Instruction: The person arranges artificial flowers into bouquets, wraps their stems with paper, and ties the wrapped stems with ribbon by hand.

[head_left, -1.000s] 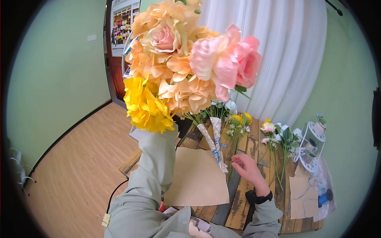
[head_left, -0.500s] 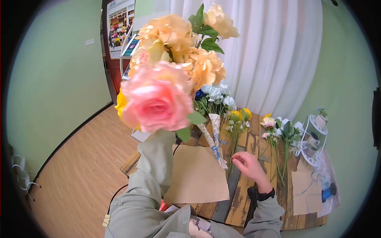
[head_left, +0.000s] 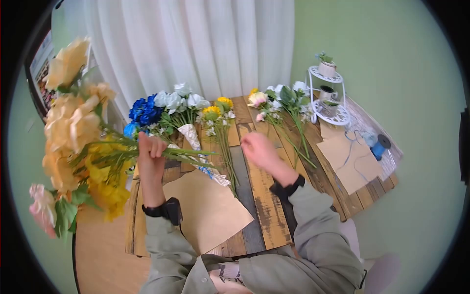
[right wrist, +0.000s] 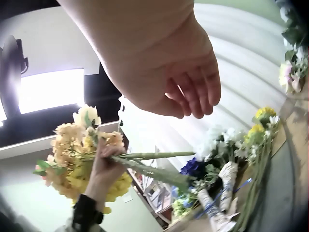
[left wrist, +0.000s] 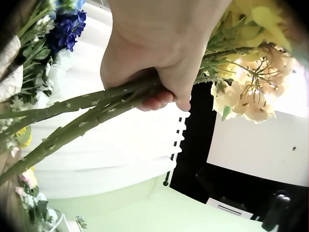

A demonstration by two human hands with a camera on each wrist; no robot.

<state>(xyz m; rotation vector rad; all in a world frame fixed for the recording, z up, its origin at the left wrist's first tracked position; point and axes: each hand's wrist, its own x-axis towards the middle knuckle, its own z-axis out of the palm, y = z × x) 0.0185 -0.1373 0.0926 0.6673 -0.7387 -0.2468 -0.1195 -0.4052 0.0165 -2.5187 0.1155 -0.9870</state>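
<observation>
My left hand (head_left: pixel 152 161) grips the green stems (left wrist: pixel 63 123) of an artificial flower bouquet, fingers wrapped round them. The bouquet lies sideways in the air, its peach flowers (head_left: pixel 73 122), yellow flowers (head_left: pixel 110 188) and a pink rose (head_left: pixel 44 208) at the left. Bare stem ends stick out to the right of the fist. Above the table's middle hovers my right hand (head_left: pixel 263 154), apart from the stems. In the right wrist view its fingers (right wrist: pixel 198 92) are loosely bent and hold nothing. A sheet of brown paper (head_left: pixel 208 206) spreads on the table below.
Behind the hands lie blue flowers (head_left: pixel 146 111) and white flowers (head_left: pixel 181 100) in wrapped bunches, beside yellow flowers (head_left: pixel 224 104). Farther right are pink-and-white flowers (head_left: pixel 257 99), a white tiered stand (head_left: pixel 333 115), a blue ribbon spool (head_left: pixel 379 147) and smaller brown paper (head_left: pixel 350 164).
The bouquet has gone from upright before the head camera to tipped sideways at the left, stems pointing right. The head view has turned rightward and down. My right hand stays raised over the table.
</observation>
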